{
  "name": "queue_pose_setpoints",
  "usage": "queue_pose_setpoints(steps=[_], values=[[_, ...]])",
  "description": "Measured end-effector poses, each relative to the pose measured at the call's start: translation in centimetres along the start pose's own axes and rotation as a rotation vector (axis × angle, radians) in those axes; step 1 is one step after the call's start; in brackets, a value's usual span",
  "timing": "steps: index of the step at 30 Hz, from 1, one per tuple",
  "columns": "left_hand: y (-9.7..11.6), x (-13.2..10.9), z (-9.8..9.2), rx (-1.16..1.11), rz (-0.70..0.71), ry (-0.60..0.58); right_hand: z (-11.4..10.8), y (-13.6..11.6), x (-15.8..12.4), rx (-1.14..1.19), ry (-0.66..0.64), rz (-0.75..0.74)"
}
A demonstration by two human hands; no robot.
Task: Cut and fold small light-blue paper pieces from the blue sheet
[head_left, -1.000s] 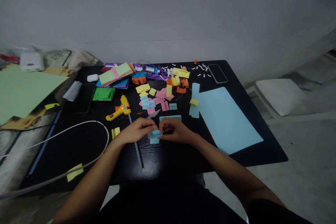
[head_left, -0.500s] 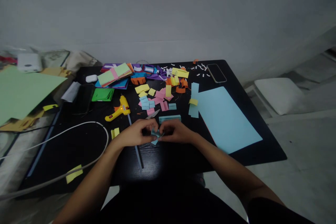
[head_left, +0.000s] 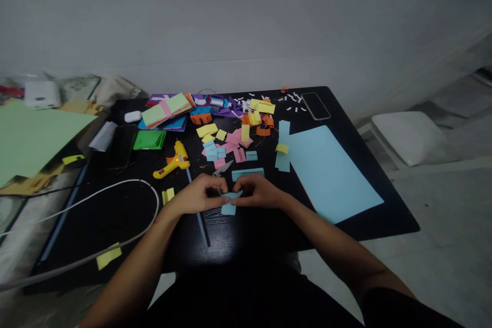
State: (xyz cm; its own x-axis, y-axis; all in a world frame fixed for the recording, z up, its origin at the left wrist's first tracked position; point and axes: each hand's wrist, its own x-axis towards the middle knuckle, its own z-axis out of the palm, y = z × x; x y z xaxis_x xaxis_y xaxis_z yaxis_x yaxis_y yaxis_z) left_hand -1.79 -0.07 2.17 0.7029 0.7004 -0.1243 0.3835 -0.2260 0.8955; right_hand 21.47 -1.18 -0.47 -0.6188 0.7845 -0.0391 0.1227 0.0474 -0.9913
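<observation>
Between my two hands, near the front of the black table, is a small light-blue paper piece. My left hand pinches its left side, thumb below and fingers curled above. On the other side my right hand pinches it in the same way. The lower part of the paper hangs below the thumbs. Just beyond my fingers lie scissors, partly hidden, and a folded blue strip. Small blue pieces and pink pieces lie farther back.
A yellow glue gun with a long stick lies left of my hands. A white cable loops over the left side. A large blue sheet and a phone are on the right.
The blue paper between my fingers has turned and opened out, so a larger square part shows below my thumbs. Both hands remain in nearly the same place.
</observation>
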Motion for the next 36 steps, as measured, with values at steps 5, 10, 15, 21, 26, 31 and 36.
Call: queue_pose_setpoints(steps=[5,10,15,21,26,31,36], values=[[-0.1,0.2,0.2,0.06,-0.032,0.151,0.2,0.7,0.2,0.131,0.117,0.062],[-0.5,0.5,0.7,-0.07,-0.068,0.257,0.2,0.7,0.5,0.263,0.155,0.094],[-0.9,0.9,1.4,-0.288,-0.07,0.303,0.1,1.1,0.9,0.434,0.238,0.134],[-1.5,1.3,2.1,-0.354,-0.082,0.365,0.1,1.5,1.0,0.476,0.266,0.145],[-2.0,1.3,2.3,-0.316,-0.09,0.369,0.3,1.5,1.0,0.449,0.25,0.148],[-2.0,1.4,2.2,-0.296,-0.078,0.355,0.5,1.8,1.1,0.454,0.252,0.135],[-1.8,1.3,2.1,-0.269,-0.069,0.35,0.5,2.1,1.1,0.444,0.268,0.133]])
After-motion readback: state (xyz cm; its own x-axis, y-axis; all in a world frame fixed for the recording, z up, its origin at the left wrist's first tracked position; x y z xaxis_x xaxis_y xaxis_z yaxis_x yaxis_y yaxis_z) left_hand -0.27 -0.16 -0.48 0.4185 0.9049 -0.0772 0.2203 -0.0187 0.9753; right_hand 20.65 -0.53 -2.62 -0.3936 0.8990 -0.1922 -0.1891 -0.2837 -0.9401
